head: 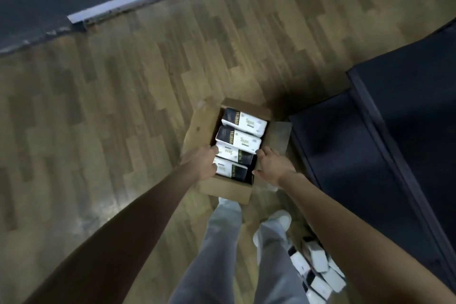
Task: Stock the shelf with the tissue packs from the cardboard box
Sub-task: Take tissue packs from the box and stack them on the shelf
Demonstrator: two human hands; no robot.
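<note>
Tissue packs (238,141) lie in the cardboard box (225,189) on the floor, beside the dark shelf (385,155). Left hand (204,161) and right hand (271,166) curl fingers round one pack's ends. Lift it level, squeezing gently.

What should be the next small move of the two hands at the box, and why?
Probably close both hands on the third tissue pack and lift it straight up. The left hand and the right hand sit at its two ends inside the open cardboard box, which lies on the floor, and the dark shelf stands just to the right.
</note>
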